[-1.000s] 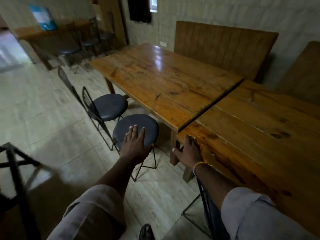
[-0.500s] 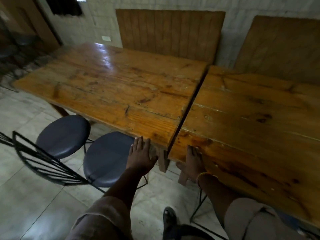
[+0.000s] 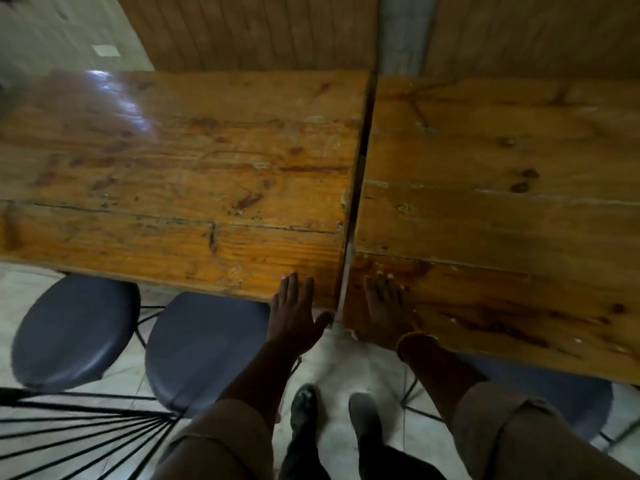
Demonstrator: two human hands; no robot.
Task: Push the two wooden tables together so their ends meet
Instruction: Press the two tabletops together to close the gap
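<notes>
Your left hand (image 3: 294,313) has come off the stool seat it rested on a sec ago. It now lies flat on the near corner of the left glossy orange-brown plank table (image 3: 180,174), fingers straight, thumb out toward the seam, gripping nothing. Your right hand (image 3: 386,306), w/ an orange-yellow wristband (image 3: 415,337), has moved from the edge of the right duller brown plank table (image 3: 502,202) up onto its top. Its fingers are spread flat, so no grip there either. Your view has also swung to look straight down the joint.

Both tables sit ahead of you, far sides toward the grooved wooden wall panels (image 3: 249,29), ends facing w/ only a thin dark seam (image 3: 362,157) btwn them. That reads as nearly done, prob. one last nudge or a check. I can't tell whether the ends touch all along. The right table's near edge looks closer to you than the left's, though the wide lens may exaggerate that.

Materials:
- The tops are long planks w/ knots, cracks and dark stains, and the lacquer is chipped pale along the end edges.
- The left top is shinier, w/ glare at its far-left part.
- Flat palms on lacquer may slip, so hooking the edge would likely push better.
- Two round dark grey padded stools (image 3: 204,348) on black wire frames sit partly tucked under the left table.
- The floor is pale tile (image 3: 349,358), smooth enough that the legs should slide.
</notes>
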